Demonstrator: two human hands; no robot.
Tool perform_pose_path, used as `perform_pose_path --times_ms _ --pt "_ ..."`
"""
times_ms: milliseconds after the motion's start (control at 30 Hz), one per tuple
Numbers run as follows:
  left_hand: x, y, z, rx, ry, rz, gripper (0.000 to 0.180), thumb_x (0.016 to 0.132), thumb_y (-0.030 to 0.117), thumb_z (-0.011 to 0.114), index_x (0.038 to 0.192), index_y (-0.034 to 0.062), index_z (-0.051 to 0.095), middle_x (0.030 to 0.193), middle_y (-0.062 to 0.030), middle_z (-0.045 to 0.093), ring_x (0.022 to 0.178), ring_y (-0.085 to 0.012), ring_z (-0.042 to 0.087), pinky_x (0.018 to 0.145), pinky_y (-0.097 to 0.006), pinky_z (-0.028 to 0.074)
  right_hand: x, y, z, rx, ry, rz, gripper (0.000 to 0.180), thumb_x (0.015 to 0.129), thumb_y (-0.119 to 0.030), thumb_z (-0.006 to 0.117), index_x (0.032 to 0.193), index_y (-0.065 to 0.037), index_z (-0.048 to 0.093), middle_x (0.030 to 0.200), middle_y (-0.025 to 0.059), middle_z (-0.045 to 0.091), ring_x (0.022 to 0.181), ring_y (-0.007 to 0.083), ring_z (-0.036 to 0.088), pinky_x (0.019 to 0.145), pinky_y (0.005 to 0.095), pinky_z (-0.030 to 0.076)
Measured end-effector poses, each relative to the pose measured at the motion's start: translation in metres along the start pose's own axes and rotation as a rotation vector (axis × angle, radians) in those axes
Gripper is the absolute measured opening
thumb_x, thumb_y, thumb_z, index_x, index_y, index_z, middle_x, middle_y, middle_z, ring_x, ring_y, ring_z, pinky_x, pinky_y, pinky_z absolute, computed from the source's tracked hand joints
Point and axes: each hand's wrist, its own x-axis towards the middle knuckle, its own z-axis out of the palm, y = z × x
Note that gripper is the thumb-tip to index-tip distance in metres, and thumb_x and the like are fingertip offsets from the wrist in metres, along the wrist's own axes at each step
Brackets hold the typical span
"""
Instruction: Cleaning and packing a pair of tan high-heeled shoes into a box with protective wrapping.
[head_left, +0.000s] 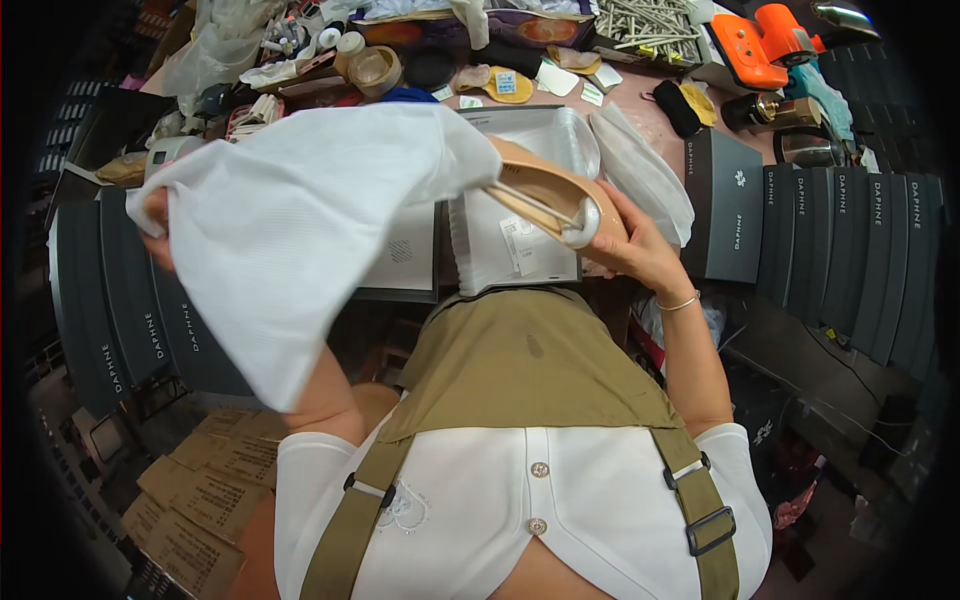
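My right hand [640, 250] grips a tan high-heeled shoe [545, 190] by its heel end, with the sole turned up. A white cloth bag [290, 230] is pulled over the front of the shoe and hides its toe. My left hand [155, 215] holds the far left edge of the bag, mostly hidden behind the fabric. Below the shoe lies an open grey shoe box [520, 255] lined with white paper.
Rows of dark grey shoe boxes stand on the left [120, 320] and right [830, 240]. The cluttered bench at the back carries an orange power tool [765, 40], a tray of metal rods [645, 25], insoles and jars. Flat cardboard lies at lower left [200, 490].
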Motion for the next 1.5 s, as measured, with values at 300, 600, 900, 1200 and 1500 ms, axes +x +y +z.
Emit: perform_pose_path --times_ms 300,600,900,1200,1500 --pt "-0.021 -0.136 -0.072 1.855 -0.603 -0.262 0.030 0.080 0.016 0.064 0.106 0.0010 0.062 0.106 -0.0150 0.061 0.104 -0.0328 0.058 0.101 -0.049 0.036 -0.020 -0.048 -0.015 -0.733 0.207 -0.293 0.077 0.072 -0.025 0.079 0.134 -0.004 0.040 0.107 0.0205 0.063 0.094 0.0341 0.064 0.079 0.0354 0.049" --pt "0.007 -0.161 0.072 0.625 -0.516 -0.667 0.073 0.088 0.037 0.063 0.140 0.0035 0.026 0.130 -0.0183 0.046 0.112 -0.0278 0.052 0.096 -0.037 0.042 0.029 -0.117 0.004 -1.082 -0.024 -0.788 0.047 0.074 -0.029 0.075 0.108 0.000 0.059 0.095 0.0191 0.062 0.084 0.0376 0.060 0.075 0.0398 0.048" --pt "-0.031 -0.235 0.069 0.488 0.096 -0.337 0.067 0.095 0.028 0.054 0.143 0.0004 0.016 0.137 -0.0174 0.036 0.126 -0.0240 0.037 0.105 -0.033 0.030 0.042 0.033 0.046 -0.280 0.083 -0.062 0.027 0.090 -0.025 0.052 0.088 0.002 0.056 0.081 0.0133 0.060 0.069 0.0247 0.063 0.061 0.0332 0.052" --pt "-0.021 -0.243 0.086 0.756 -0.088 -0.314 0.072 0.089 0.023 0.064 0.145 0.0017 0.023 0.147 -0.0200 0.025 0.138 -0.0282 0.025 0.110 -0.041 0.025 0.071 0.061 -0.134 -1.484 0.323 0.095 0.051 0.068 -0.040 0.075 0.101 -0.005 0.060 0.096 0.0157 0.064 0.086 0.0338 0.065 0.073 0.0421 0.053" --pt "-0.066 -0.217 0.093 0.537 -0.126 -0.353 0.079 0.082 0.019 0.073 0.143 0.0007 0.026 0.146 -0.0175 0.030 0.138 -0.0282 0.027 0.110 -0.041 0.028 0.019 -0.044 -0.125 -0.434 0.139 -0.013 0.056 0.072 -0.033 0.075 0.112 0.003 0.060 0.094 0.0090 0.067 0.081 0.0178 0.064 0.073 0.0326 0.052"
